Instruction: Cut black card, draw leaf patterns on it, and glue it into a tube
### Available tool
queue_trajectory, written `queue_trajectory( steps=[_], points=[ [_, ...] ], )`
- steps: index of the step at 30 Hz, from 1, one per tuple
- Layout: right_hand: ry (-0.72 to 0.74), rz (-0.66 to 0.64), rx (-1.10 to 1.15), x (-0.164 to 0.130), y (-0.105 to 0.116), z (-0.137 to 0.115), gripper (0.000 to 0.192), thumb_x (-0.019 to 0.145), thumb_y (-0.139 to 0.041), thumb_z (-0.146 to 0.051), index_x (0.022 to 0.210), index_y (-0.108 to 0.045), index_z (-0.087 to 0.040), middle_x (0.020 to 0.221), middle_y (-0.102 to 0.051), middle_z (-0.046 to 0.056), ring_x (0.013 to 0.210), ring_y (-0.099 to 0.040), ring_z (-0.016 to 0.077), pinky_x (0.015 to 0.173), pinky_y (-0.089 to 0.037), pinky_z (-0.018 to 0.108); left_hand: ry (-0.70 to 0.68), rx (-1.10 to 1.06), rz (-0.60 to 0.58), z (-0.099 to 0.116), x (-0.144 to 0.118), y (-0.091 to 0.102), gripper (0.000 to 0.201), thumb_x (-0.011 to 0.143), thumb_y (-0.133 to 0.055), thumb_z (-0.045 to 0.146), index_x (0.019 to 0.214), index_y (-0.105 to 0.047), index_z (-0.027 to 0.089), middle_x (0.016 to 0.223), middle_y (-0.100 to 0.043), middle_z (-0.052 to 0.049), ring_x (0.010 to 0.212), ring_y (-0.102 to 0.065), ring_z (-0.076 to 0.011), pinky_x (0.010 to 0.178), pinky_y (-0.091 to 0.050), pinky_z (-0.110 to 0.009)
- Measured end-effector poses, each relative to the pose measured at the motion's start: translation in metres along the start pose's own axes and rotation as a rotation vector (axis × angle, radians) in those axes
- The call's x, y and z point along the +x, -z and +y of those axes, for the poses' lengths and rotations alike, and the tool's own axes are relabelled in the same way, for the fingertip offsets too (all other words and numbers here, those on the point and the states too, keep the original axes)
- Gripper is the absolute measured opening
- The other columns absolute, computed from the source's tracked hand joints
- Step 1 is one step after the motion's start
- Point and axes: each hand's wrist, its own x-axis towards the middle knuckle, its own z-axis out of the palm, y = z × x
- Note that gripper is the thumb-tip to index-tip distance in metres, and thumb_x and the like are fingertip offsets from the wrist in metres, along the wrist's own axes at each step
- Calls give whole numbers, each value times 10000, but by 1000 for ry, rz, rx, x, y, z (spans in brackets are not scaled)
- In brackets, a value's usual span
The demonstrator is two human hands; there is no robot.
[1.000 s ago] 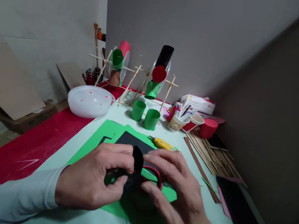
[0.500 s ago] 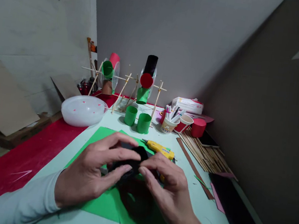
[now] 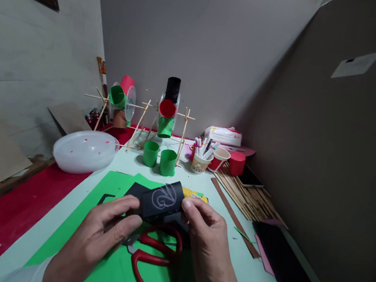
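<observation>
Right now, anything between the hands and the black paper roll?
No. The left hand and right hand both already pinch the black paper roll at its ends. The red scissors lie below it on the green sheet, not in between.

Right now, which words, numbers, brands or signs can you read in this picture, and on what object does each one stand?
No text reads clearly.
black paper piece, held by left hand and right hand: a pale drawn curl outline, not letters.
white box: red markings, too small to read.
paper cup of pens: a print, too blurred.
wall label: too blurred.
</observation>
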Motion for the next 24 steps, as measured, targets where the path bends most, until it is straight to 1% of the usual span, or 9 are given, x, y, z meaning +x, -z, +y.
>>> queue_trajectory(
  steps=[2,3,5,7,10,15,18,21,24],
  points=[
    [72,-26,-88,-4,-2,-3,226,810,-763,-405,724,-751,-197,670,-620,-11,644,-516,125,596,-422,225,55,-48,-111,-1,2,-2,375,830,-678,543,878,-710,172,629,-556,9,546,-471,-116,497,-382,-214],
    [130,-46,-143,-6,-3,-5,211,821,-746,-375,707,-744,-198,670,-628,-6,640,-527,130,589,-425,229,96,-99,-128,0,4,-2,375,836,-672,540,890,-705,171,644,-552,13,546,-457,-109,490,-379,-206],
    [270,-98,-253,-10,-5,-9,179,826,-714,-288,673,-729,-197,657,-643,2,625,-552,138,576,-435,235,182,-242,-61,3,9,-3,366,784,-735,514,899,-699,169,670,-538,25,540,-423,-96,455,-367,-190],
    [398,-144,-338,-12,-7,-11,164,819,-687,-207,658,-719,-199,642,-657,4,612,-578,141,576,-454,233,247,-345,-14,7,11,-3,350,699,-818,456,838,-697,159,648,-505,40,521,-392,-85,419,-348,-176],
    [472,-192,-395,-15,-8,-10,162,826,-670,-161,681,-722,-211,653,-675,0,623,-603,138,612,-483,227,221,-354,-18,8,11,0,278,663,-857,368,721,-685,157,566,-470,54,494,-390,-72,401,-319,-148],
    [365,-175,-293,-20,-11,-3,179,847,-672,-219,677,-727,-226,696,-676,5,662,-583,147,666,-469,248,88,-194,66,1,5,5,274,772,-785,421,693,-681,180,487,-498,58,422,-410,-53,389,-320,-128],
    [241,-138,-198,-21,-10,1,186,830,-722,-314,674,-745,-216,706,-659,21,690,-571,164,660,-457,262,66,-137,46,1,4,5,288,796,-754,454,729,-703,179,456,-506,54,403,-436,-62,388,-334,-143],
    [65,-77,-48,-15,-7,4,212,793,-785,-397,709,-763,-204,700,-627,17,687,-561,161,648,-466,263,38,-123,-17,3,2,4,375,817,-710,513,942,-768,164,517,-561,29,442,-478,-83,415,-376,-172],
    [-108,-54,151,-6,-2,4,217,736,-846,-413,763,-778,-208,703,-641,9,658,-579,145,619,-496,245,7,-145,-45,3,-2,5,492,799,-728,515,1176,-741,199,595,-606,15,491,-501,-97,461,-421,-194]
  ],
)
